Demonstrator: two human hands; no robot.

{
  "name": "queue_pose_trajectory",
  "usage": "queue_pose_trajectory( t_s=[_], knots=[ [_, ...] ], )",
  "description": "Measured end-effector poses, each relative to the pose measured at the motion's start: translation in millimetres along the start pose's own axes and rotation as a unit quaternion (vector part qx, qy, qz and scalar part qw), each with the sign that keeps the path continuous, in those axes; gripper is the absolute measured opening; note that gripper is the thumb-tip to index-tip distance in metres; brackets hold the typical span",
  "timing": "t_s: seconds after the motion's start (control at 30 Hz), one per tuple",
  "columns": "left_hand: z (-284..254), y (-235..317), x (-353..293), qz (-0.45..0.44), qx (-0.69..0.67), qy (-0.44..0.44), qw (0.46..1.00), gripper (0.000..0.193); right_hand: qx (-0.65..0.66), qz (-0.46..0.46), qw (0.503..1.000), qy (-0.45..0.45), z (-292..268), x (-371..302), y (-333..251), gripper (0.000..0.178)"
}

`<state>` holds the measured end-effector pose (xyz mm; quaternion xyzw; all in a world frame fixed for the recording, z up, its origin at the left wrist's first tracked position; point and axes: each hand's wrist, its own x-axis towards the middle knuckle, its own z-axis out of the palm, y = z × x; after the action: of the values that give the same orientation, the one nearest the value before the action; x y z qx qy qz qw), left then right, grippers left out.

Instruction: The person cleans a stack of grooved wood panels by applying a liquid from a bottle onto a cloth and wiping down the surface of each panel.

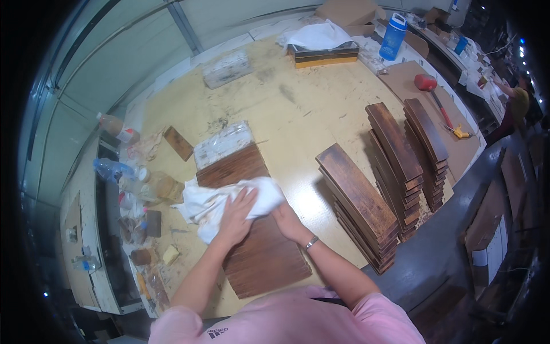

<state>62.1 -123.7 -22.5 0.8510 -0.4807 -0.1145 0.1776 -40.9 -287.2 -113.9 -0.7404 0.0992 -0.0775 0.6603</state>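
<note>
White cloth [220,203] | under left hand [236,215] fingers | right hand [288,221] beside | on planks [258,252]

One view only, head cam, so no overlap w/ another. Looks steeply down from above onto the workbench [298,114], close over the person's own forearms, which enter from the near edge. Faces away from the body twd the far wall. Fisheye: bench edges bend at the rim, corners go black. Right side catches an aisle.
</note>
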Motion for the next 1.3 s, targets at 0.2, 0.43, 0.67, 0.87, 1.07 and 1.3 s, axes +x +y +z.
queue_pose_trajectory(
  t_s=[0.2, 0.43, 0.67, 0.87, 1.07, 1.3],
  knots=[
    [-26.8, -8.7, 28.7, 0.057, 0.048, -0.081, 0.994, 0.051, -0.031, -0.018, 0.997, 0.066, -1.3, -6.2, 1.0, 0.06],
    [-3.7, 13.0, 41.2, 0.055, 0.017, -0.015, 0.998, 0.049, 0.019, 0.151, 0.987, -0.056, -4.6, -5.6, -32.8, 0.041],
    [-31.7, -43.4, -51.0, -0.261, -0.48, 0.072, 0.834, 0.039, -0.036, 0.019, 0.997, 0.066, 1.3, -10.1, -27.2, 0.065],
    [-52.0, -34.7, -100.6, -0.262, -0.742, 0.236, 0.571, 0.042, -0.16, -0.107, 0.98, 0.052, 21.9, 9.0, -109.5, 0.06],
    [-59.2, -16.4, -127.5, -0.211, -0.741, 0.26, 0.581, 0.043, 0.07, 0.038, 0.987, -0.141, 76.2, 40.3, -149.3, 0.025],
    [-66.4, -13.9, -169.8, -0.25, -0.427, 0.256, 0.83, 0.02, 0.231, 0.046, 0.945, -0.228, 77.4, 22.6, -183.1, 0.021]
  ],
)
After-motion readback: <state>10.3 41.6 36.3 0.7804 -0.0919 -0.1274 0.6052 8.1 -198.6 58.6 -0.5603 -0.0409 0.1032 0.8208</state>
